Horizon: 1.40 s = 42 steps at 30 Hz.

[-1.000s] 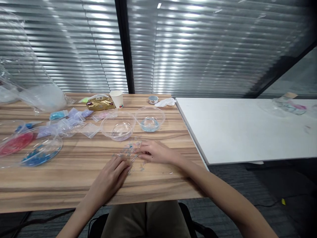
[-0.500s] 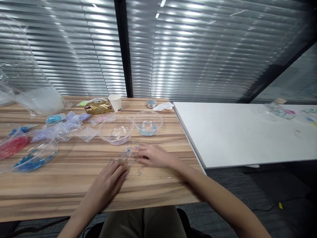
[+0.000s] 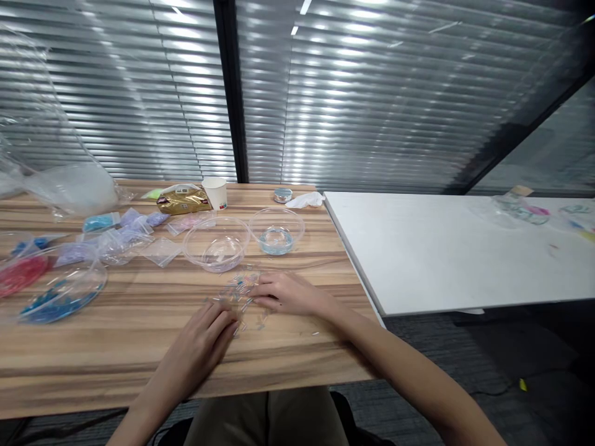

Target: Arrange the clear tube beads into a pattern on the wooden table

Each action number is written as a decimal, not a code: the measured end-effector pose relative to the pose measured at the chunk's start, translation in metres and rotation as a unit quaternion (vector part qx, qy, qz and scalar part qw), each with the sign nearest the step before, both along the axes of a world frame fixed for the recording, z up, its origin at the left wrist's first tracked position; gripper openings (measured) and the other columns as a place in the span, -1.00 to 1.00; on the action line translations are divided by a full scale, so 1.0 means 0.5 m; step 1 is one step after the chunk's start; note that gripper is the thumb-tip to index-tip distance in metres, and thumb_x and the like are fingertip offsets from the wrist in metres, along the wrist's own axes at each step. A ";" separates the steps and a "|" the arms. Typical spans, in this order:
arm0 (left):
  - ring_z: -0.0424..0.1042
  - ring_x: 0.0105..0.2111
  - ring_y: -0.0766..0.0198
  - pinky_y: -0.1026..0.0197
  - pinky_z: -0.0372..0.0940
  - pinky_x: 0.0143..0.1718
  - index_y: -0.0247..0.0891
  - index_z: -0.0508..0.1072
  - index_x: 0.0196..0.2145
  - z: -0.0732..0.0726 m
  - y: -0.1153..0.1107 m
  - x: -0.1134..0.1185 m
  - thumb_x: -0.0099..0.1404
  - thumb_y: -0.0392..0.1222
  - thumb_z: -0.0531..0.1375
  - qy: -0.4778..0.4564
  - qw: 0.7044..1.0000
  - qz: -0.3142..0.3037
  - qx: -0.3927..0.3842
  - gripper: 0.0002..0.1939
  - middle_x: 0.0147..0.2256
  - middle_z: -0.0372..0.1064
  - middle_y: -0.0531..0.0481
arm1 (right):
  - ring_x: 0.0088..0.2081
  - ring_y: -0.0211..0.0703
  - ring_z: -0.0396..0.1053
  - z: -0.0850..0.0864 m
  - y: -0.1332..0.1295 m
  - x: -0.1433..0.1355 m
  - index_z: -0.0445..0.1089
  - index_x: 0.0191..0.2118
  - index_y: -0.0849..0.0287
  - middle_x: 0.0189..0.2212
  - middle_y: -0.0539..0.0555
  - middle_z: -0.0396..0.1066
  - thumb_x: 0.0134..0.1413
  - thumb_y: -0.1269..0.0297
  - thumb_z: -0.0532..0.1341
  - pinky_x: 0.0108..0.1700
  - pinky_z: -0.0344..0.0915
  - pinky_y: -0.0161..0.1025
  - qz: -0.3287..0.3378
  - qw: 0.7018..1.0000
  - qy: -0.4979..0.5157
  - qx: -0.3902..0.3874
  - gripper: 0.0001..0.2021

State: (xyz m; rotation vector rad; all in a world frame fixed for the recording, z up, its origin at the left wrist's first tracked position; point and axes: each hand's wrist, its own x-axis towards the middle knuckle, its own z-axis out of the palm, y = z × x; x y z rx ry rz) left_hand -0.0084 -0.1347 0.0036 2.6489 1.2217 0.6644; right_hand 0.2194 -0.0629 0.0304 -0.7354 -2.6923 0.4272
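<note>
A loose scatter of small tube-shaped beads (image 3: 240, 285), clear, blue and pinkish, lies on the wooden table between my two hands. At its near left edge rests my left hand (image 3: 211, 328), fingers curled down and together; whatever they may hold is hidden beneath them. My right hand (image 3: 283, 292) reaches in from the right, its fingertips touching the beads and its thumb apart from the fingers. Just behind the beads stand a clear plastic bowl (image 3: 218, 265) with a pale lilac tint at its base and another clear bowl (image 3: 276, 248) with light blue contents.
Clear dishes with blue beads (image 3: 65, 300) and red contents (image 3: 23, 275) stand at the left. Behind them are small bags of lilac beads (image 3: 116, 241), a gold packet (image 3: 183, 201) and a paper cup (image 3: 215, 193). A white table (image 3: 441, 260) adjoins on the right.
The view has shifted very slightly. Both hands stay in nearly the same place at the beads, and nothing else has visibly moved.
</note>
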 end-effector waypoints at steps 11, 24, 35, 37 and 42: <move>0.37 -0.21 0.14 0.09 0.28 -0.13 -0.21 0.33 -0.24 0.003 0.000 0.003 0.42 -0.25 -0.05 -0.006 1.000 -0.004 0.012 -0.83 -0.25 0.35 -0.05 | -0.20 -0.20 0.37 -0.003 0.002 0.001 0.44 -0.09 0.20 -0.19 0.11 0.44 0.28 0.34 0.09 -0.16 0.26 -0.30 0.005 1.000 -0.011 0.002 -0.79; 0.38 -0.24 0.16 0.12 0.29 -0.14 -0.19 0.34 -0.27 0.012 -0.003 0.005 0.41 -0.23 -0.04 -0.014 1.000 0.006 0.006 -0.82 -0.27 0.36 -0.03 | -0.21 -0.19 0.37 0.010 -0.001 0.001 0.44 -0.08 0.20 -0.20 0.10 0.44 0.23 0.44 0.12 -0.17 0.27 -0.32 0.002 1.000 -0.015 -0.014 -0.79; 0.36 -0.23 0.15 0.11 0.27 -0.15 -0.21 0.33 -0.26 0.008 -0.001 0.002 0.42 -0.23 -0.04 -0.010 1.000 0.001 0.009 -0.83 -0.26 0.34 -0.05 | -0.22 -0.19 0.37 0.001 0.004 0.009 0.44 -0.09 0.21 -0.20 0.09 0.45 0.24 0.40 0.12 -0.19 0.25 -0.33 0.010 1.000 0.009 -0.015 -0.80; 0.35 -0.25 0.16 0.13 0.27 -0.18 -0.21 0.32 -0.29 0.010 0.001 0.004 0.42 -0.23 -0.05 -0.011 1.000 0.003 -0.002 -0.81 -0.28 0.33 -0.05 | -0.21 -0.19 0.37 0.001 0.004 0.009 0.43 -0.09 0.20 -0.20 0.09 0.44 0.25 0.40 0.12 -0.19 0.25 -0.34 0.009 1.000 0.012 -0.018 -0.81; 0.32 -0.21 0.14 0.11 0.27 -0.16 -0.22 0.34 -0.27 0.012 0.002 0.006 0.43 -0.21 -0.05 -0.014 1.000 0.010 -0.020 -0.80 -0.27 0.32 -0.06 | -0.20 -0.20 0.37 -0.001 0.005 0.010 0.43 -0.08 0.18 -0.19 0.09 0.44 0.26 0.37 0.10 -0.19 0.24 -0.33 0.005 1.000 0.018 -0.020 -0.80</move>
